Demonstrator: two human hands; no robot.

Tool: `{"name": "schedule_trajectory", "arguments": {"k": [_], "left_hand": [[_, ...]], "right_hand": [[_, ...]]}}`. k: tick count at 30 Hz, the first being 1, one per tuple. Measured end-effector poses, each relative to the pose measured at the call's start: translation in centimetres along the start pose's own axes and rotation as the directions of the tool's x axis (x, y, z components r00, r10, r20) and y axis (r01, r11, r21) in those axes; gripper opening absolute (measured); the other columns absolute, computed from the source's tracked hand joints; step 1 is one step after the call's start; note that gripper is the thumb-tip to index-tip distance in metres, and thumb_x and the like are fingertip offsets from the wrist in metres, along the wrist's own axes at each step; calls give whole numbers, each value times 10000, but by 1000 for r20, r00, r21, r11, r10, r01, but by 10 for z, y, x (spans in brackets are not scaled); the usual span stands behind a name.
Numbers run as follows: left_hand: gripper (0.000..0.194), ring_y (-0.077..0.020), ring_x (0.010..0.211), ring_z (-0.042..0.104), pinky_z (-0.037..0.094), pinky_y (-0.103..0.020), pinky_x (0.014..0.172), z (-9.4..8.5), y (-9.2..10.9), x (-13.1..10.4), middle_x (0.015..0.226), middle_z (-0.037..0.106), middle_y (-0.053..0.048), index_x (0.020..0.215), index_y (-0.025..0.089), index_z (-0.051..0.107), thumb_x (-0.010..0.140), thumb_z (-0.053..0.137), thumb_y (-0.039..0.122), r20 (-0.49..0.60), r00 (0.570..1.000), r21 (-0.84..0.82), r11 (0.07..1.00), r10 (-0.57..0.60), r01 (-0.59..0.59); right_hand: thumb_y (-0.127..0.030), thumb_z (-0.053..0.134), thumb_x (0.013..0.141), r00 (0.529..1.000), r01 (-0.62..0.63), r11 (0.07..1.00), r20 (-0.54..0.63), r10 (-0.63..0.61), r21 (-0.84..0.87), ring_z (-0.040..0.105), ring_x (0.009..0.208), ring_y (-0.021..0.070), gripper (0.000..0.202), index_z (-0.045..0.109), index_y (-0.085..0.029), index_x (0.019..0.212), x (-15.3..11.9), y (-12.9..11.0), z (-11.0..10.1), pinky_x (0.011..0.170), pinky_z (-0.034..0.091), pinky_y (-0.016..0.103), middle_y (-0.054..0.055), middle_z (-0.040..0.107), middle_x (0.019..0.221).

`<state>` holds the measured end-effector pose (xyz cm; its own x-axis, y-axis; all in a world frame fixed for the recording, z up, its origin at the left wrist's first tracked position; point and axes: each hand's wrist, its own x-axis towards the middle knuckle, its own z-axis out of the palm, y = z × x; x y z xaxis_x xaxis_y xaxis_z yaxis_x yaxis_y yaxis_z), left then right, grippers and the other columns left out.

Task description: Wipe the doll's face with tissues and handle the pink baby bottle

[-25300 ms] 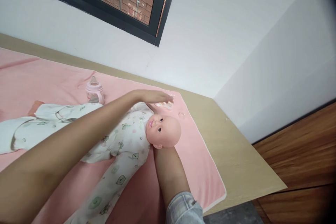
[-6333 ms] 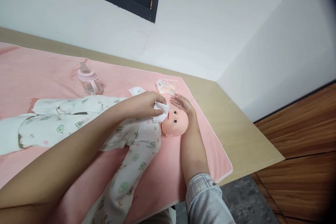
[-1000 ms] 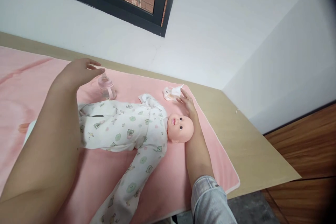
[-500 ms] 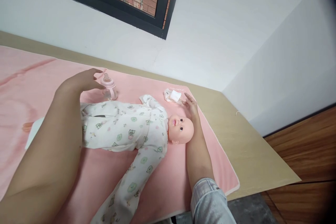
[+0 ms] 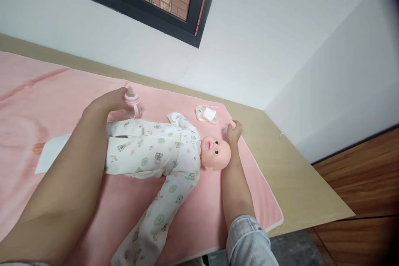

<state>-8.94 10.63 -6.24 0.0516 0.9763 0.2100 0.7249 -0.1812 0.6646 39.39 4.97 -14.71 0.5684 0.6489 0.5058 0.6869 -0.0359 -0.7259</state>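
A bald baby doll (image 5: 216, 153) lies face up in a white printed outfit (image 5: 156, 147), its head toward the right. My left hand (image 5: 119, 99) is closed around the side of a clear baby bottle with a pink collar (image 5: 133, 102), which stands upright beyond the outfit. Just past the doll's head, my right hand (image 5: 234, 131) has its fingers curled in; a small pale bit shows at the fingertips, too small to make out. Near it lies a clear plastic packet with a white label (image 5: 208, 114).
A pink blanket (image 5: 193, 220) covers much of the wooden table (image 5: 280, 170). At the left, a white cloth (image 5: 51, 154) lies beside my left forearm. A wall and a dark-framed window (image 5: 187, 33) stand behind the table.
My left hand has moved right and closed on the bottle. My right hand has drawn away from the packet, slightly right and nearer, and its fingers have curled.
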Motion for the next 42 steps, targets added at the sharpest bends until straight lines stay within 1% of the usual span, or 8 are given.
{"name": "schedule_trajectory", "arguments": {"k": [6, 13, 18, 21, 25, 30, 36, 42], "left_hand": [[511, -288, 908, 587, 439, -341, 740, 4, 3, -2, 1018, 626, -62, 1022, 188, 506, 585, 719, 342, 78, 995, 135, 989, -63, 52], [587, -258, 928, 567, 432, -317, 757, 2, 5, -1, 1018, 600, -40, 1168, 160, 493, 629, 668, 312, 68, 996, 147, 988, -54, 44], [646, -249, 983, 586, 470, -330, 810, -4, 25, -6, 1133, 613, -53, 1257, 153, 494, 658, 677, 312, 31, 999, 73, 997, -25, 22], [743, -256, 1043, 592, 488, -356, 863, -4, 46, -15, 1216, 604, -75, 1342, 157, 472, 656, 715, 309, 6, 1000, -58, 998, -15, 15], [809, -273, 1102, 590, 500, -385, 886, 4, 76, -29, 1221, 595, -95, 1410, 189, 453, 659, 739, 282, -18, 1000, -250, 968, 24, -27], [778, -276, 1127, 607, 529, -348, 844, 20, 111, -41, 1200, 619, -83, 1381, 225, 484, 639, 715, 264, -32, 992, -322, 938, 126, -129], [754, -279, 1124, 630, 522, -377, 936, 40, 142, -59, 1168, 651, -52, 1346, 243, 495, 624, 712, 261, -13, 946, -377, 875, 323, -304], [716, -301, 1187, 604, 488, -430, 995, 51, 159, -78, 1208, 657, -53, 1362, 273, 464, 685, 698, 272, 24, 885, -356, 831, 464, -427]], "right_hand": [[-141, 526, 714, 981, -136, 988, 129, 146, -78, 540, 1182, 306, 632, 492, -94, 1344, -5, 4, 13, 1052, 410, 429, 223, 464, 1362], [-172, 605, 668, 960, -269, 957, 46, 275, -105, 470, 1269, 391, 731, 436, -73, 1372, -8, 4, 12, 1098, 342, 521, 277, 482, 1342], [-187, 654, 638, 948, -315, 947, 33, 317, -69, 494, 1250, 389, 691, 477, -77, 1297, -8, 2, 7, 1113, 324, 537, 270, 564, 1277], [-241, 664, 665, 947, -316, 949, 57, 316, -12, 571, 1163, 335, 697, 446, -100, 1312, -3, 0, 4, 1060, 414, 485, 221, 615, 1228], [-393, 698, 699, 981, -183, 952, 105, 161, 244, 616, 1087, 228, 690, 438, -163, 1295, 9, -17, -1, 981, 503, 367, 149, 615, 1255], [-382, 723, 720, 983, 21, 824, 138, -120, 566, 599, 1144, 196, 606, 484, -226, 1254, 20, -73, -26, 1004, 512, 341, 94, 563, 1316], [-457, 701, 818, 860, 179, 685, 225, -457, 706, 528, 1295, 201, 697, 377, -318, 1419, -5, -153, -62, 1099, 468, 380, 64, 526, 1374], [-523, 639, 868, 779, 233, 646, 258, -572, 726, 485, 1348, 208, 681, 337, -346, 1452, -46, -199, -67, 1110, 467, 391, 39, 449, 1464]]}}
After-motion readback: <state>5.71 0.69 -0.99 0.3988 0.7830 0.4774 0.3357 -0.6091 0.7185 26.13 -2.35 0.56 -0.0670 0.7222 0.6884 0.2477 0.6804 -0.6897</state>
